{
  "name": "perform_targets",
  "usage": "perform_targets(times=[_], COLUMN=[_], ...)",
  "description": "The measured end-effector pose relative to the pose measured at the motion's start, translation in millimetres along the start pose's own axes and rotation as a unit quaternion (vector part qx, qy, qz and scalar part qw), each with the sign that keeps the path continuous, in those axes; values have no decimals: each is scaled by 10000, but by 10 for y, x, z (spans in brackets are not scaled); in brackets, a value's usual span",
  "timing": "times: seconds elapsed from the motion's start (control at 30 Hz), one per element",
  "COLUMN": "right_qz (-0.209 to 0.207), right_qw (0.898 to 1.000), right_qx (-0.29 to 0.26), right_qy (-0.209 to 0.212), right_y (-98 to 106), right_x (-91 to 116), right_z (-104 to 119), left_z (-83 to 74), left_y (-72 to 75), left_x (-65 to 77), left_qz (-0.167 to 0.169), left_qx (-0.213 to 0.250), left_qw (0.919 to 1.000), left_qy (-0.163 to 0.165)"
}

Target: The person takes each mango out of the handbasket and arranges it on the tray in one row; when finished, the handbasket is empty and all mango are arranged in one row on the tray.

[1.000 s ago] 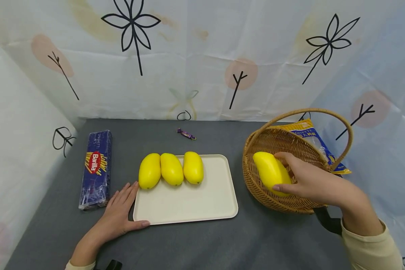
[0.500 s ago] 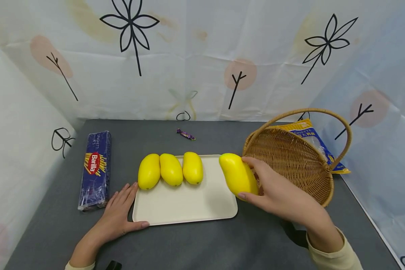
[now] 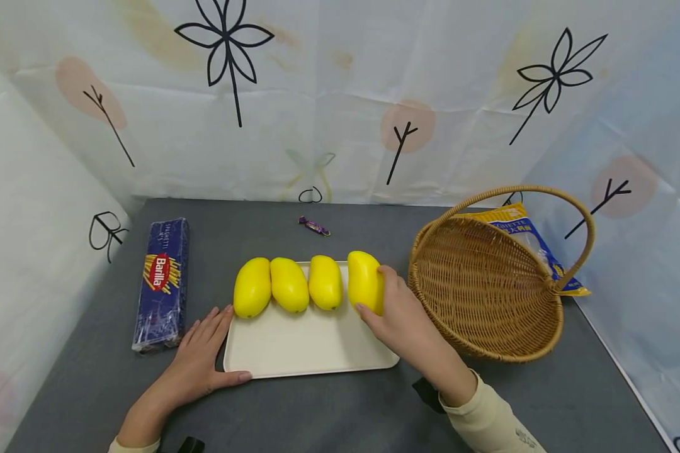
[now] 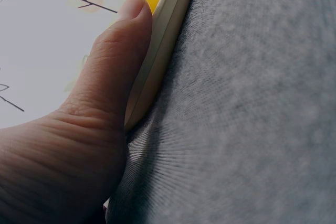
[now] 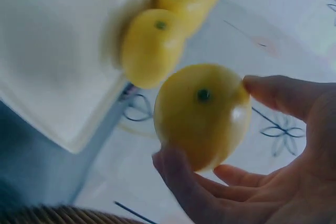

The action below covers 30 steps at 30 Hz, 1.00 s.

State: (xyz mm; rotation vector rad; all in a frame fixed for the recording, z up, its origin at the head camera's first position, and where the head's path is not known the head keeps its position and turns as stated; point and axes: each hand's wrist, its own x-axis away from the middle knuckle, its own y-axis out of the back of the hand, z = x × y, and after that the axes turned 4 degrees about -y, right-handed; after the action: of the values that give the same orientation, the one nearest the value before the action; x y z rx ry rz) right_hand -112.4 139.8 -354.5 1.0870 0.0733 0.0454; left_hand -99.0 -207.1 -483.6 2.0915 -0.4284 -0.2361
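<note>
My right hand [image 3: 405, 324] grips a yellow mango [image 3: 365, 283] between thumb and fingers at the right end of the cream tray [image 3: 311, 349]. In the right wrist view the held mango [image 5: 202, 121] shows its green stem end; whether it touches the tray I cannot tell. Left of it, three more mangoes stand in a row along the tray's far edge: a left one [image 3: 252, 288], a middle one [image 3: 289, 285] and a right one [image 3: 325, 283]. With fingers spread flat, my left hand [image 3: 204, 352] rests at the tray's left end, its thumb [image 4: 118, 51] against the near edge.
Right of the tray stands a wicker basket [image 3: 487, 289] with a tall handle, holding nothing visible. A yellow-and-blue bag [image 3: 524, 233] lies behind it. A blue spaghetti pack [image 3: 161, 283] lies at the left. Beyond the tray is a purple wrapped candy [image 3: 314, 226].
My right hand has lifted the mango out of the basket and carried it left to the tray's right end, beside the row. My left hand has stayed in place.
</note>
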Motion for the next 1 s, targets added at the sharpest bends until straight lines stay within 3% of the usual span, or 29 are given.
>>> perform_targets(times=[0.43,1.0], right_qz=[-53,-16], right_qw=[9993,9986], right_qx=[43,17], right_qy=[-372,-527], right_y=[-429,-499], right_x=[-287,-398], right_z=[-170,-185], left_z=[1,-21], left_y=[-1,26], left_x=[3,0], left_qz=[3,28], left_qx=[-23,-62], left_qw=[10000,10000], left_qy=[6,37])
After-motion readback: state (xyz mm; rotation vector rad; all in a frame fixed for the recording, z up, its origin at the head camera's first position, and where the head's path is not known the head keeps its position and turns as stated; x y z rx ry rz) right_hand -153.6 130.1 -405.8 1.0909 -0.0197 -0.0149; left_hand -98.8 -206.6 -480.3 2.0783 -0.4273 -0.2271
